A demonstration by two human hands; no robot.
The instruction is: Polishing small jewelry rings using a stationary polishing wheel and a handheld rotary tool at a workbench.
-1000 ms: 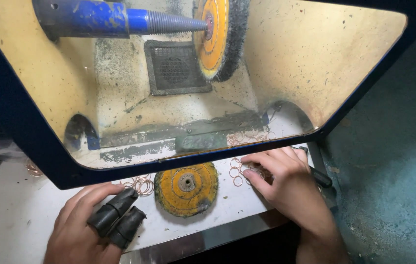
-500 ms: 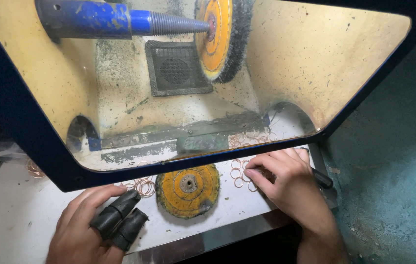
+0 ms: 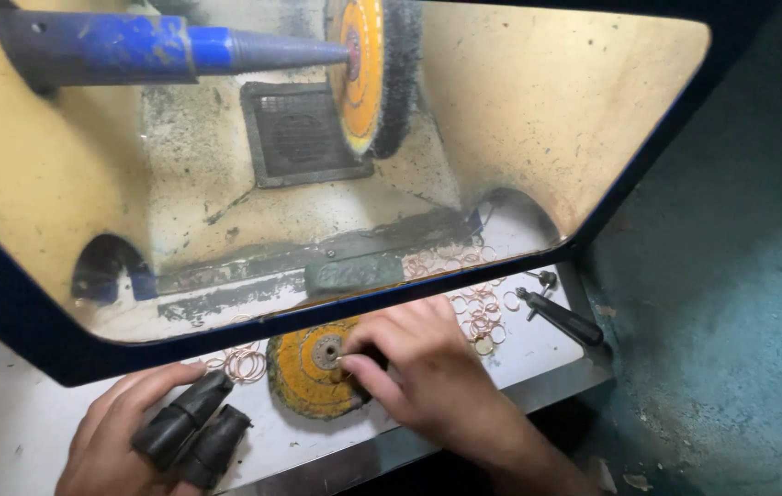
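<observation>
My right hand [image 3: 418, 367] lies over the right side of a loose yellow buffing wheel [image 3: 303, 372] on the white tray, its fingertips pinched by the wheel's metal hub; whether a ring sits between them I cannot tell. My left hand [image 3: 134, 436] rests at the lower left, two of its fingers in black rubber finger guards [image 3: 191, 430], holding nothing. A cluster of thin copper rings [image 3: 246, 363] lies between the left hand and the wheel. More rings [image 3: 481, 312] are scattered to the right of my right hand.
Above the tray is a polishing machine's hood with a blue frame [image 3: 5, 321]. Inside, a blue tapered spindle [image 3: 180, 50] carries a mounted yellow wheel [image 3: 359, 73] before a vent grille [image 3: 303, 133]. A black-handled tool [image 3: 561, 317] lies at the tray's right edge.
My right hand has moved left from the scattered rings onto the loose yellow wheel. The left hand has stayed at the lower left.
</observation>
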